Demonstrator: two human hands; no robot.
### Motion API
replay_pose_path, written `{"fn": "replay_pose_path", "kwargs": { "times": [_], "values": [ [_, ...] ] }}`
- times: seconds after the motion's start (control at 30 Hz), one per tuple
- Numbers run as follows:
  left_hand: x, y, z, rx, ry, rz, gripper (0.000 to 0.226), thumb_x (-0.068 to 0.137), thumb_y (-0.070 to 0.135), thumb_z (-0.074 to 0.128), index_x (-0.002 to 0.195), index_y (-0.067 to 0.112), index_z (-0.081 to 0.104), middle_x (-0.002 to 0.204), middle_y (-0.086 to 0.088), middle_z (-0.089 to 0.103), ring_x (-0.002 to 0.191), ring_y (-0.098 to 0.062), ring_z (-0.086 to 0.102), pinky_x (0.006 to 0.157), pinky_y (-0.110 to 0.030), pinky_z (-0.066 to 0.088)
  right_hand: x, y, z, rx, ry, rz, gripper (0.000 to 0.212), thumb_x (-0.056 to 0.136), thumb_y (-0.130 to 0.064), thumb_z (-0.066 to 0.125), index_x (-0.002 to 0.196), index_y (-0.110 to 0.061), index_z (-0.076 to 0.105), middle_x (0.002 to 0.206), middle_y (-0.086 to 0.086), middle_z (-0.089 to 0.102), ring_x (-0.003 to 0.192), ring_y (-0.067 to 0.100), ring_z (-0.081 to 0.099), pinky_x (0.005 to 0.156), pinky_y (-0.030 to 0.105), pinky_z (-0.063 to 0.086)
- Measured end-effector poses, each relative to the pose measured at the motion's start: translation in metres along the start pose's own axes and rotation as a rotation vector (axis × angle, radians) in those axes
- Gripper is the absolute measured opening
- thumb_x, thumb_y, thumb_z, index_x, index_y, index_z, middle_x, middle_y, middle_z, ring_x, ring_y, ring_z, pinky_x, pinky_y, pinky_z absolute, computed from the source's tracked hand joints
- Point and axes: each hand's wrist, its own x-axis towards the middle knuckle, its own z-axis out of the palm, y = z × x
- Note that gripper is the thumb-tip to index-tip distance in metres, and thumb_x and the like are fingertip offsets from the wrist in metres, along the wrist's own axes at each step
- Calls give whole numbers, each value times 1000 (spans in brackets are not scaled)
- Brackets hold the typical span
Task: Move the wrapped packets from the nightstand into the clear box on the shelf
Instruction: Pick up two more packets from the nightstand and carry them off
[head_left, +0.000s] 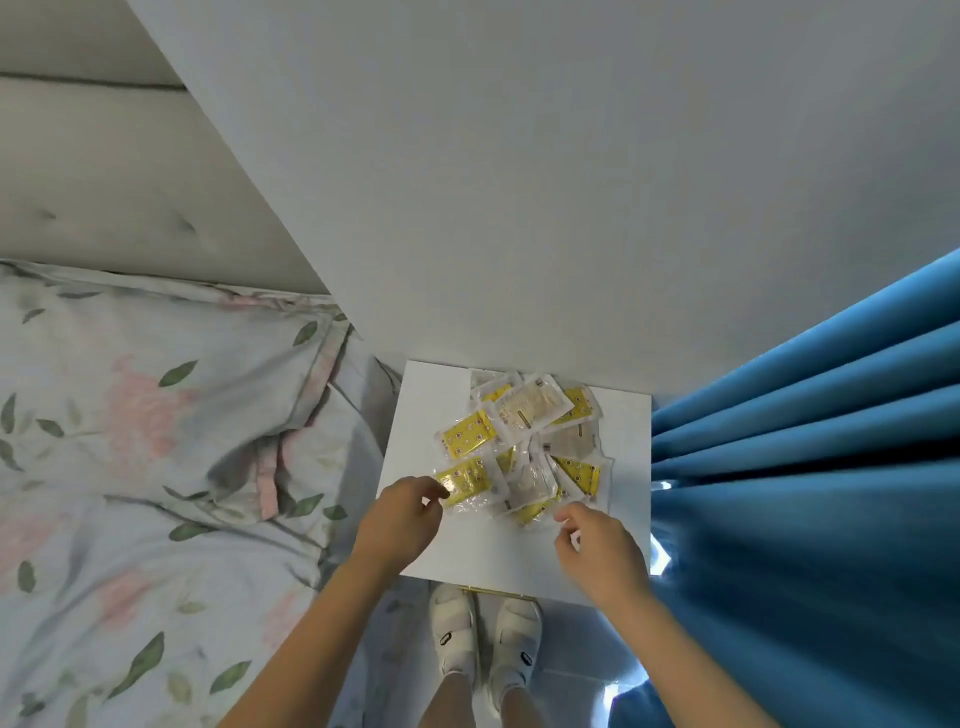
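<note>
Forearms: 2 bare forearms enter from the bottom edge and reach forward over the near part of the nightstand.
Shoes (485, 631): 1 pair, white with straps, on the floor directly below the near edge of the surface, toes toward it.
Left hand (402, 519): over the near left part of the surface; fingers (434, 488) curled, tips pinching the near left corner of a yellow packet (467, 480).
Right hand (597, 551): over the near right part of the surface; fingers curled inward with tips just at the near edge of the pile; whether they grip a wrapper cannot be told.
Wrapped packets (524, 441): loose overlapping pile of clear-wrapped packets, some yellow, some pale, lying on the middle and far part of the surface, just ahead of both hands and between them.
Nightstand (618, 452): white square surface, its far edge against the wall.
Wall (519, 182): plain pale, fills the upper part of the view.
Curtain (805, 467): blue, pleated, hangs touching the right edge of the surface.
Bed (156, 467): left of the surface, floral bedding and pillow (156, 374), just beside the left edge.
Headboard (104, 171): pale, padded, behind the pillow.
</note>
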Motion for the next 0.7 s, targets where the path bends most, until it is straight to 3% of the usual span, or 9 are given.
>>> {"fn": "replay_pose_path", "kwargs": {
  "times": [0.1, 0.23, 0.4, 0.53, 0.63, 0.7],
  "values": [
    [35, 2, 27, -16, 5, -10, 29, 90, 16, 47, 107, 26, 68, 113, 9, 67, 97, -15, 62, 87, -31, 50, 28, 8, 23, 47, 16, 29, 22, 94, -27, 53, 114, -24, 60, 108, -2, 67, 96, 16, 63, 77, 24, 53],
    [63, -1, 71, 29, 54, -68, 29, 90, 21, 49, 116, 21, 60, 115, 3, 63, 101, -18, 60, 77, -32, 52, 58, 16, 56, 78, 32, 45, 25, 93, -29, 54, 116, -21, 57, 115, -2, 63, 100, 17, 60, 70, 22, 47],
    [96, -26, 116, 85, 132, -46, 59, 84, 38, 67, 133, 16, 41, 135, -3, 45, 119, -22, 50, 89, -35, 49, 89, 23, 85, 19, 125, 43, 42, 90, -22, 54, 131, -16, 46, 138, 2, 48, 120, 22, 47, 82, 32, 53],
    [114, -43, 132, 164, 132, -86, 77, 77, 50, 71, 138, 21, 35, 135, -1, 43, 121, -22, 45, 92, -35, 45, 108, 22, 94, 12, 142, 89, 49, 91, -27, 57, 135, -13, 40, 134, 6, 46, 118, 23, 46, 80, 32, 50],
    [119, -49, 132, 169, 108, -124, 75, 75, 52, 72, 134, 23, 37, 127, -2, 48, 116, -23, 47, 91, -36, 43, 118, 20, 95, 84, 146, 134, 56, 87, -36, 62, 134, -12, 42, 132, 7, 49, 118, 25, 48, 81, 37, 52],
    [121, -53, 128, 181, 90, -156, 61, 76, 55, 68, 122, 21, 48, 118, -1, 53, 112, -24, 49, 87, -35, 43, 124, 20, 95, 194, 152, 161, 54, 84, -36, 67, 128, -13, 47, 122, 2, 56, 110, 22, 53, 75, 36, 54]
  ]
}}
